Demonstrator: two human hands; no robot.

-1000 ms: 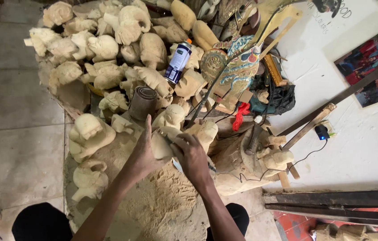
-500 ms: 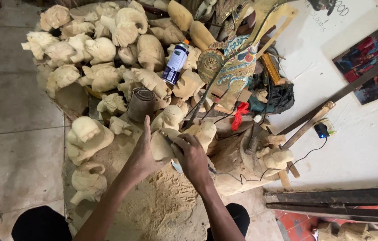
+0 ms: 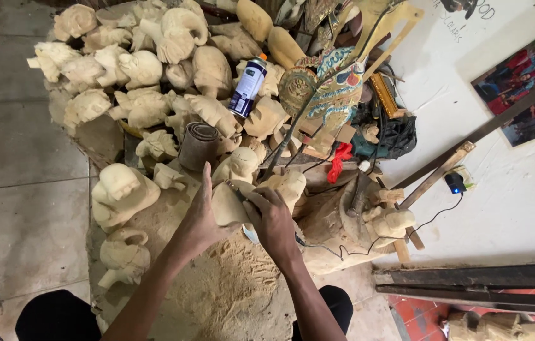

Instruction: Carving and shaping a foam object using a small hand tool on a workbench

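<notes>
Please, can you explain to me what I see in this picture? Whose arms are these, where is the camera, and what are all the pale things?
The camera sits on a person's head and looks down, so the two arms are their own. The left hand steadies a small pale unpainted wooden carving. The right hand grips the carving too, pressing a thin tool on it; the tool is mostly hidden. Below lies a heap of sawdust. Around it are many similar pale carved figures, a roll of brown sandpaper and a blue-and-white spray can.
</notes>
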